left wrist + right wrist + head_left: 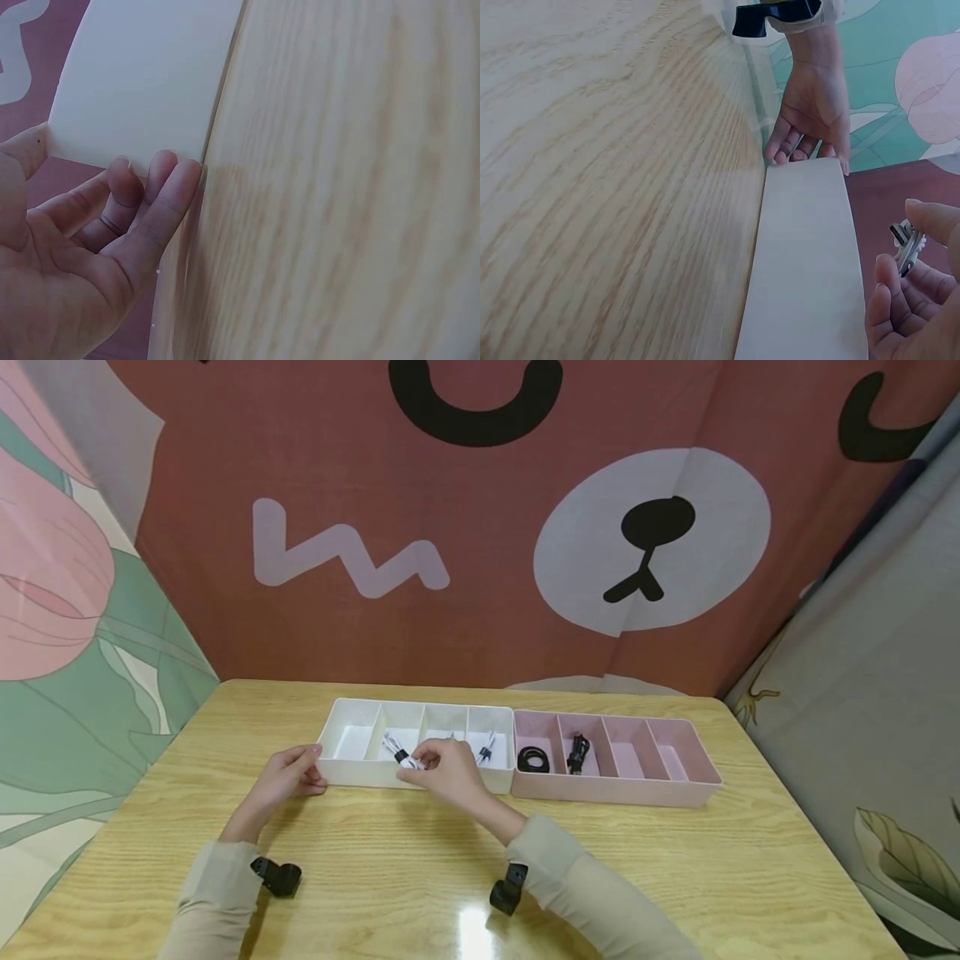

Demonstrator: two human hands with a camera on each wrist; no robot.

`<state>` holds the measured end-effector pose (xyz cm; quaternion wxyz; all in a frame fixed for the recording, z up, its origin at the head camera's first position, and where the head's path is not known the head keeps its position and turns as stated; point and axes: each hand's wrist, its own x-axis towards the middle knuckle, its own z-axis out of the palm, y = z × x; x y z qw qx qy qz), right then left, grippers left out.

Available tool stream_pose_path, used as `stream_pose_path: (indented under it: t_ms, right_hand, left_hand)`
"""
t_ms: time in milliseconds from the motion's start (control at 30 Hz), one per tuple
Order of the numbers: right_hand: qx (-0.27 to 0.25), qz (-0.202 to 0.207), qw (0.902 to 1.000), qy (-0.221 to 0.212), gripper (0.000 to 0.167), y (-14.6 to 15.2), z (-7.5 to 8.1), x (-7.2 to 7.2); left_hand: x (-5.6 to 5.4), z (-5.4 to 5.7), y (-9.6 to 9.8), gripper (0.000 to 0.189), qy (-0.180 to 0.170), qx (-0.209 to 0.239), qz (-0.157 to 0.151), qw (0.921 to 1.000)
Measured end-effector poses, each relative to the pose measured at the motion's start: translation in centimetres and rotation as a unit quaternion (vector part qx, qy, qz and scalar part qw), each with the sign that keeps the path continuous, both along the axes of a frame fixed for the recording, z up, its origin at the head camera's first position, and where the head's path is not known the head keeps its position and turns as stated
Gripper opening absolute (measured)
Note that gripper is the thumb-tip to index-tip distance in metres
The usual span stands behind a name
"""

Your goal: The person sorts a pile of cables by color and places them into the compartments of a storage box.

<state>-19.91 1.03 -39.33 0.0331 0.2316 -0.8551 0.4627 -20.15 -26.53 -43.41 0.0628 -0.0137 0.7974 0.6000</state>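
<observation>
In the head view my left hand [288,772] holds the left end of the white divided box [356,774], thumb near the rim and fingertips against the end wall. The left wrist view shows the fingers [146,206] bent at that end. My right hand [452,770] pinches a bundled white cable [402,757] with a black tie, over the box's front side. Metal connector ends [907,247] poke out between thumb and fingers in the right wrist view. Another white cable [487,749] lies in the rightmost white compartment; a third white item behind the right hand is mostly hidden.
A pink divided box [615,790] touches the white one's right end. It holds a coiled black cable [533,760] and a tied black cable [578,753] in its two left compartments. Both boxes stand on a wooden table [390,877] before a printed cloth.
</observation>
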Motion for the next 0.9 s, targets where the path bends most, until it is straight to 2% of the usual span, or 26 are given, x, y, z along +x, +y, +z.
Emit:
stream_pose_path:
  t_ms: [300, 633, 900]
  right_hand:
    - [0.001, -0.020, 0.9998, -0.002, 0.021, -0.6, 0.3, -1.0]
    - [0.014, -0.066, 0.9977, 0.011, 0.023, -1.7, 0.8, -2.4]
    - [0.023, -0.099, 0.9948, -0.006, 0.027, -2.5, 1.1, -3.5]
  left_hand:
    - [-0.1, 0.0, 0.0, 0.056, -0.002, -0.002, 0.002, 1.0000]
    - [-0.1, -0.2, -0.1, 0.055, -0.007, -0.008, 0.003, 0.9999]
    - [-0.2, -0.1, 0.0, 0.055, -0.004, -0.011, 0.005, 0.9999]
